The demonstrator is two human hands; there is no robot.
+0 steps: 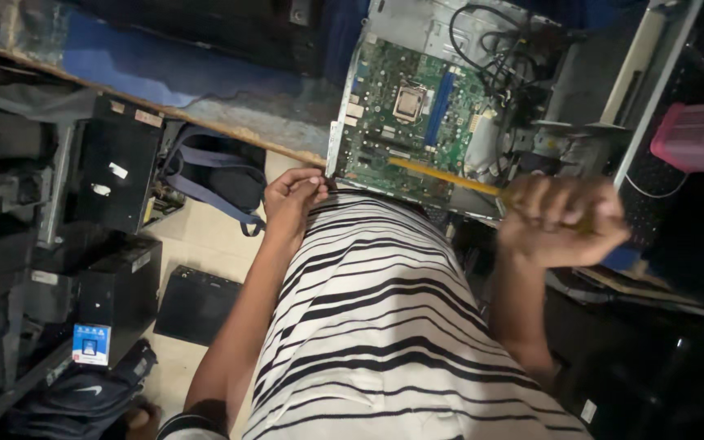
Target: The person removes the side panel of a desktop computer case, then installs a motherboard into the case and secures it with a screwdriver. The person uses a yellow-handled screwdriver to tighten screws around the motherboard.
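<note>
The right hand is clenched around a yellow-handled tool lying across the green motherboard in the open computer case. The left hand, loosely curled and holding nothing visible, rests at the case's near corner.

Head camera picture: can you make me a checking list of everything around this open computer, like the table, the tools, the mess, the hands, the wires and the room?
Surface: worn workbench with a blue top and chipped edge.
Job's things: open computer case lying flat, green motherboard showing; long yellow tool reaching across the board.
Clutter: pink box at the right edge.
Grippers: left hand closed at the case's near corner; right hand fisted round the yellow tool's end.
Cables: black wires bundled inside the case.
Surroundings: black computer towers stacked on the floor, a dark backpack with blue straps, a flat black box.
</note>
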